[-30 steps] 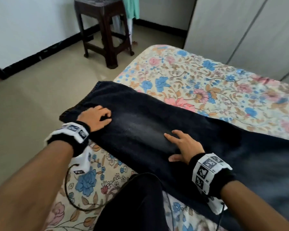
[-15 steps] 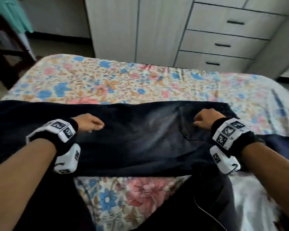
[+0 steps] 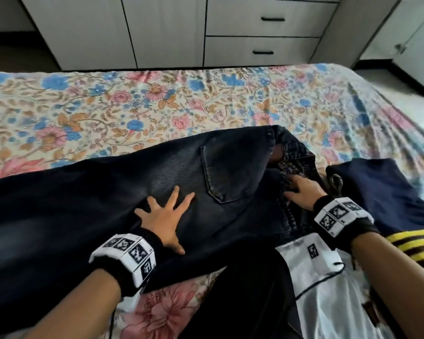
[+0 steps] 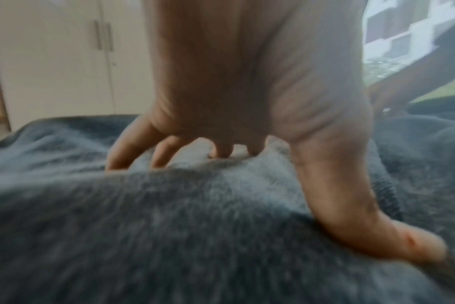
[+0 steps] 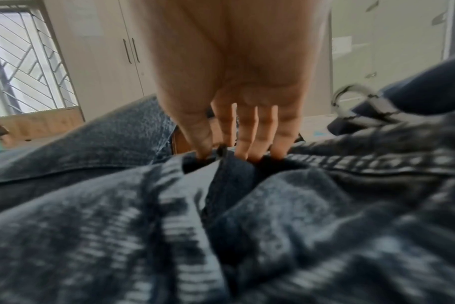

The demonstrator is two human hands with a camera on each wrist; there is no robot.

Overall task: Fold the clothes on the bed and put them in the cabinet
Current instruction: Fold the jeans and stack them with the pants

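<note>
Dark blue jeans (image 3: 96, 204) lie lengthwise across the floral bed (image 3: 157, 104), back pocket up and waistband to the right. My left hand (image 3: 165, 216) lies flat on the seat of the jeans with its fingers spread, just left of the pocket. In the left wrist view the left hand (image 4: 247, 123) presses the denim (image 4: 169, 236). My right hand (image 3: 301, 189) rests at the bunched waistband. The right wrist view shows its straight fingers (image 5: 247, 133) pushing their tips into the folds of the jeans (image 5: 117, 226). Neither hand holds anything.
A white cabinet (image 3: 157, 33) with black-handled drawers stands beyond the bed. A navy garment with yellow stripes (image 3: 389, 192) lies right of the waistband. A white satin garment (image 3: 328, 302) and a black one (image 3: 242, 302) lie at the near edge.
The view has swung right along the jeans, from the legs to the waist. My left hand went from curled to flat and spread. My right hand moved onto the waistband.
</note>
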